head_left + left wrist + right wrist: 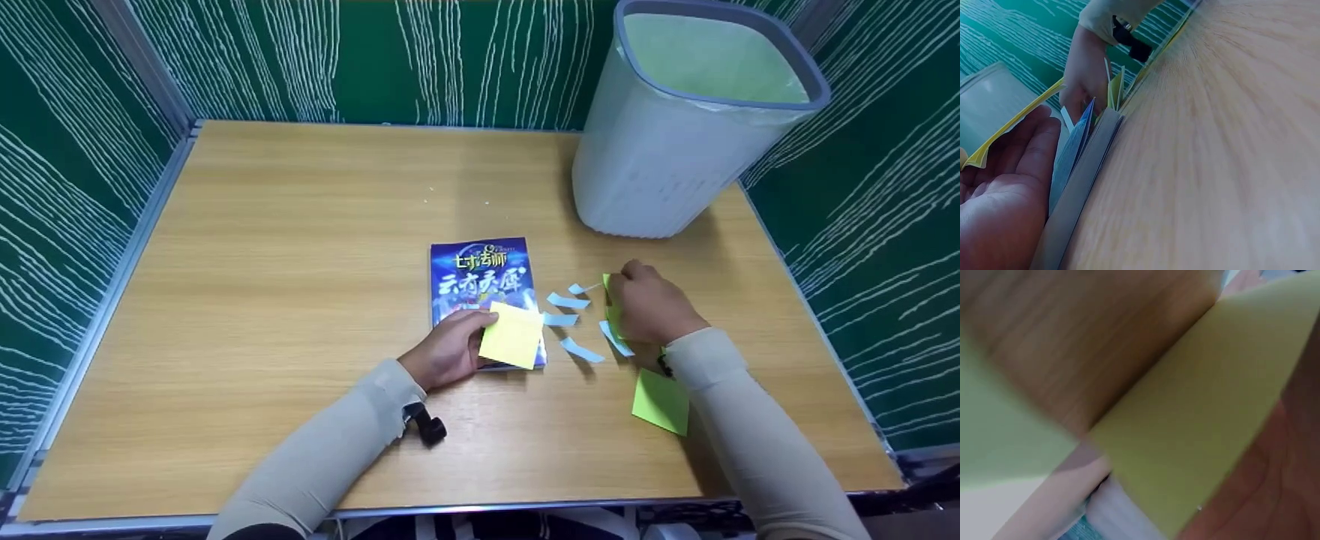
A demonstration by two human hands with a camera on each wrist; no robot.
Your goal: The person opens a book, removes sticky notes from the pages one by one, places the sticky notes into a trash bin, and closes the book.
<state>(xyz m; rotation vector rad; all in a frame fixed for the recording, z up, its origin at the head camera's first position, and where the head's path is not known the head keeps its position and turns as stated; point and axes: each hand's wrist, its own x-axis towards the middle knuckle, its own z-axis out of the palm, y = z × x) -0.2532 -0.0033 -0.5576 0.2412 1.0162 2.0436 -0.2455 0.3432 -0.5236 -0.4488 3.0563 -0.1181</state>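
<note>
My left hand (448,351) holds a small pad of yellow sticky notes (512,336) over the lower part of a blue-covered book (480,262), its thumb on top. The left wrist view shows the pad's layered edge (1016,121) above the fingers. My right hand (654,306), to the right of the book, grips a yellow-green sticky note (613,319). In the right wrist view this note (1196,394) stands bent against the palm; the fingertips are hidden. Several blue paper strips (568,301) lie between the book and the right hand.
A bright green sticky note (660,402) lies on the wooden table (300,262) near the right forearm. A lined waste bin (652,165) stands at the back right. Green panels with white streaks (367,67) border the table, and tiny white scraps are scattered beyond the book.
</note>
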